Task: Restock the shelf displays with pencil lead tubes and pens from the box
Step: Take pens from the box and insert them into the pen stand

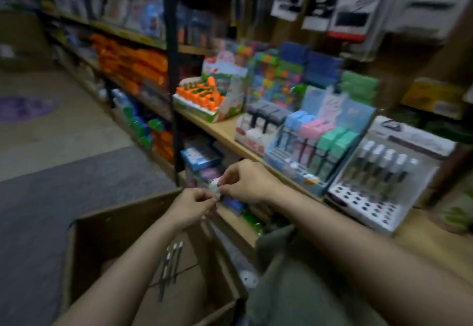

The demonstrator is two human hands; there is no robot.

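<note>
Both hands, left hand (190, 206) and right hand (247, 182), are pinching a small blurred white packet (214, 187) above the open brown cardboard box (107, 226); it is probably risking slipping, spilling contents.

the box (107, 226) is showing plain brown cardboard, matt and a little rough at its cut edges. the pens (171, 261) lying inside are catching the light like smooth plastic, dark barrels with pale bands. the shelf (225, 131) is looking like pale wood or wood laminate, smooth and softly shining. the blue display (330, 131) is reading as printed card, slightly glossy. the white display (371, 210) is looking like glossy plastic or card, too blurred to say which. the floor mat (64, 197) is coming across as grey carpet, rough and matt.
</note>
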